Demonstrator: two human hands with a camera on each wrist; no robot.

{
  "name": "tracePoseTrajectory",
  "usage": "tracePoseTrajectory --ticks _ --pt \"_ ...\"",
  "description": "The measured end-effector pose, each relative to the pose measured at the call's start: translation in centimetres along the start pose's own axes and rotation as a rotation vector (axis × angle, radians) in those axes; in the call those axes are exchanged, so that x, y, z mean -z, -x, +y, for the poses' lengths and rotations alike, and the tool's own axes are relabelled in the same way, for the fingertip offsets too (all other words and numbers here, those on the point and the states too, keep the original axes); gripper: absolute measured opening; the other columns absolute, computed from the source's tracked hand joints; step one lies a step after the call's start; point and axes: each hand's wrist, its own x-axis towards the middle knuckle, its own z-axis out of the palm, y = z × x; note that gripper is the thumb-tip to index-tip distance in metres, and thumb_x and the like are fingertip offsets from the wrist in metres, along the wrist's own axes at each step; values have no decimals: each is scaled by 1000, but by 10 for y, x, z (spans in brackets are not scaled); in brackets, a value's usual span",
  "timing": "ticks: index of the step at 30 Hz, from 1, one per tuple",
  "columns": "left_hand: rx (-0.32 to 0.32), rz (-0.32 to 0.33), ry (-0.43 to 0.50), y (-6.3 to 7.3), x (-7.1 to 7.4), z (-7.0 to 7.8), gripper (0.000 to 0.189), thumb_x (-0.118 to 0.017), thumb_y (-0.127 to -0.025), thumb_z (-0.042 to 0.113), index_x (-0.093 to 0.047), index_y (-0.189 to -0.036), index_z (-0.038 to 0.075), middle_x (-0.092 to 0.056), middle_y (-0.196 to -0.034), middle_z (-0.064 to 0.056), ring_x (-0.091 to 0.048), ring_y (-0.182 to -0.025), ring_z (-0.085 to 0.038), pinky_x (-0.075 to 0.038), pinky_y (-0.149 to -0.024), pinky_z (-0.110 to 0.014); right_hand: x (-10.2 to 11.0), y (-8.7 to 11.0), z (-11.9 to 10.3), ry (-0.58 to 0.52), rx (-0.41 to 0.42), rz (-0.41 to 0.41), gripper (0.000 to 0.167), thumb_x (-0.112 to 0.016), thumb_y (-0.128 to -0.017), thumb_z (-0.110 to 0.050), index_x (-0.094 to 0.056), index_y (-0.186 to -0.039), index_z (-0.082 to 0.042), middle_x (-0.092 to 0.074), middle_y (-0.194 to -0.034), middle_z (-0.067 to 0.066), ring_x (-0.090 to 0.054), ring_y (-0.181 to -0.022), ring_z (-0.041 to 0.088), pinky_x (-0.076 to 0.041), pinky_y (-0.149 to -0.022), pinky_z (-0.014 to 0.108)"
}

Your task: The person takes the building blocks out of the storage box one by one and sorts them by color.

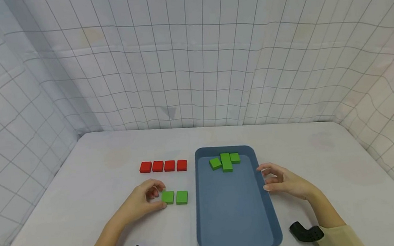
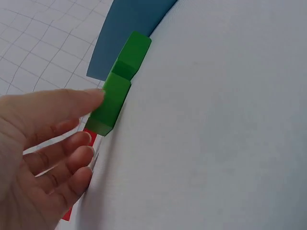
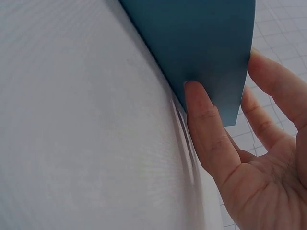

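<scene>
Left hand (image 1: pixel 141 199): thumb and forefinger bracket a flat square green block (image 1: pixel 167 197) on the white desk (image 1: pixel 291 141), off the left edge of the blue rectangular tray (image 1: pixel 234 214); can't tell if pinching. Right hand (image 1: pixel 288 179): fingers spread at right edge, probably steadying. Four flat square red blocks (image 1: pixel 169 165) in line, presumably colour-grouped.

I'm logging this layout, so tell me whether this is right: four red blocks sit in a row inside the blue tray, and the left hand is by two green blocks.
Not inside the blue tray: the head view shows the four red blocks in a row on the white table, left of it. The left hand is indeed by two green blocks.
</scene>
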Motion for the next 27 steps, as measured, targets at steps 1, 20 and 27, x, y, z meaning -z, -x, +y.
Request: tracePoseTrajectory --ticks 1,20,27 --pt "-9 11 -3 -1 0 1 39 -78 -70 10 -58 -102 4 -56 -91 -2 -50 -77 -13 -44 -69 -24 0 0 0 -1 0 -1 56 -60 -87 -8 -32 -135 -3 -31 -128 26 -48 -105 24 -48 -82 33" --pt "-149 35 17 -62 -7 46 38 -71 -79 14 -56 -112 5 -57 -106 -12 -53 -91 -28 -46 -81 -37 1 -2 5 -13 7 2 56 -61 -86 -9 -34 -135 -5 -34 -127 21 -50 -105 24 -48 -82 35" --pt "-166 60 88 -87 -20 57 38 -71 -79 11 -55 -112 2 -55 -107 -15 -54 -96 -30 -46 -84 -41 2 -1 5 -27 26 -10 56 -60 -86 -7 -33 -134 -2 -32 -126 23 -51 -98 21 -49 -79 33"
